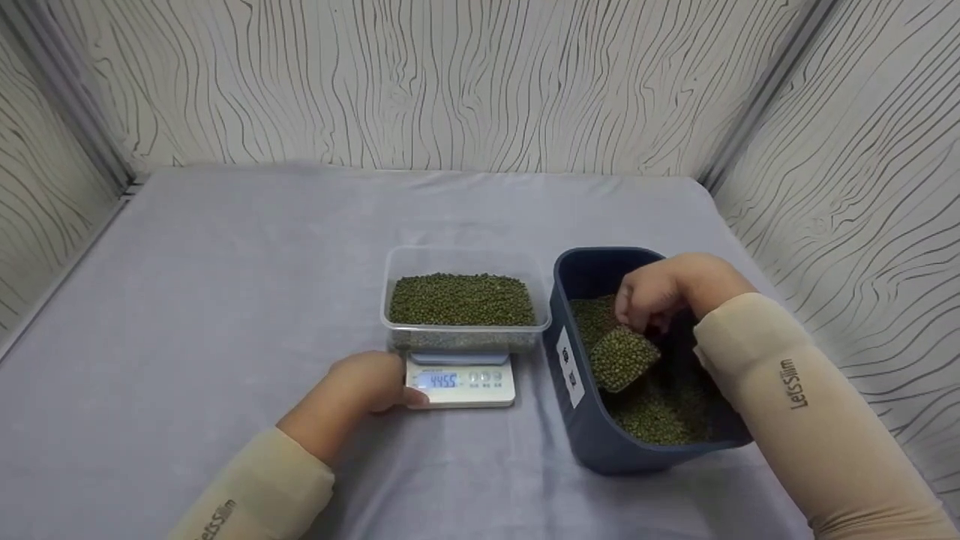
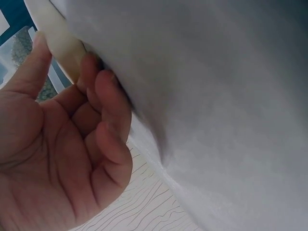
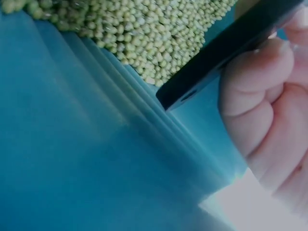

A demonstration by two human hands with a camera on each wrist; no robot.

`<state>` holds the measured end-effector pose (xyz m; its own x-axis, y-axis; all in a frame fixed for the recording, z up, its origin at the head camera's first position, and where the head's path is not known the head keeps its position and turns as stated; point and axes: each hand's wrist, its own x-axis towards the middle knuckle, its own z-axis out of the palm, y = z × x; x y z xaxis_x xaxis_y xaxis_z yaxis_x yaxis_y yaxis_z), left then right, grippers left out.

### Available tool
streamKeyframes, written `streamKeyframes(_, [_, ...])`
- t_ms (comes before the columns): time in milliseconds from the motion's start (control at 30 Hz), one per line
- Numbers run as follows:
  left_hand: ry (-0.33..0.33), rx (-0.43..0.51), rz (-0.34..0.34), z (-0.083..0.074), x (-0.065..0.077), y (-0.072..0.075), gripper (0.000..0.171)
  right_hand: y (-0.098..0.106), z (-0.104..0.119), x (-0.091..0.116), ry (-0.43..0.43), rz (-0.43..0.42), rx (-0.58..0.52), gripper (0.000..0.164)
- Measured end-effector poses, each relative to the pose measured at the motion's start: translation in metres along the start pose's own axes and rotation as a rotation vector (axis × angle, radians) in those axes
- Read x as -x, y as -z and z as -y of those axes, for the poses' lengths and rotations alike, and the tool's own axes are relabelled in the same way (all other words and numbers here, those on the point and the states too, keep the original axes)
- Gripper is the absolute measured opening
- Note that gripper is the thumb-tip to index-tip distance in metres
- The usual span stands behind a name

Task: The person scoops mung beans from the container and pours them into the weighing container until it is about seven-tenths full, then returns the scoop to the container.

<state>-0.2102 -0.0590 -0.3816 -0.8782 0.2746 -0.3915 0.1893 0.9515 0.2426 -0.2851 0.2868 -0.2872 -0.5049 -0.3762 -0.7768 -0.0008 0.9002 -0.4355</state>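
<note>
My left hand (image 1: 367, 381) grips the left edge of a white kitchen scale (image 1: 491, 395), thumb on top. In the left wrist view its fingers curl at the scale's edge (image 2: 67, 43). A clear plastic container (image 1: 465, 328) sits on the scale, holding mung beans (image 1: 461, 298); the lit display (image 1: 441, 381) seems to read 4455. Inside a dark blue bin (image 1: 622, 456), my right hand (image 1: 664, 289) holds a scoop heaped with mung beans (image 1: 624, 358). Its fingers wrap the scoop's black handle (image 3: 216, 53) in the right wrist view. More beans (image 1: 652, 420) lie in the bin.
A pale cloth covers the table (image 1: 225, 262). The bin stands close to the container's right side, with a white label (image 1: 570, 366) on its left wall. Wood-patterned panels (image 1: 435, 82) rise behind the table and at both sides.
</note>
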Motion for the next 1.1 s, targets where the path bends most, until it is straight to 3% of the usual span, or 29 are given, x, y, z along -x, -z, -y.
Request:
streamKeyframes(567, [0.002,-0.001,0.008,0.001,-0.001,-0.001,0.047,0.02,0.007,0.029,0.05,-0.036,-0.008,0.025])
streamKeyframes(833, [0.002,-0.004,0.017,0.001,-0.001,0.0,0.047,0.03,0.008,0.045,0.092,-0.054,-0.069,0.021])
streamKeyframes(1100, [-0.022,0.0,0.009,0.001,-0.001,0.0,0.046,0.037,-0.008,0.054,0.039,-0.049,-0.157,0.024])
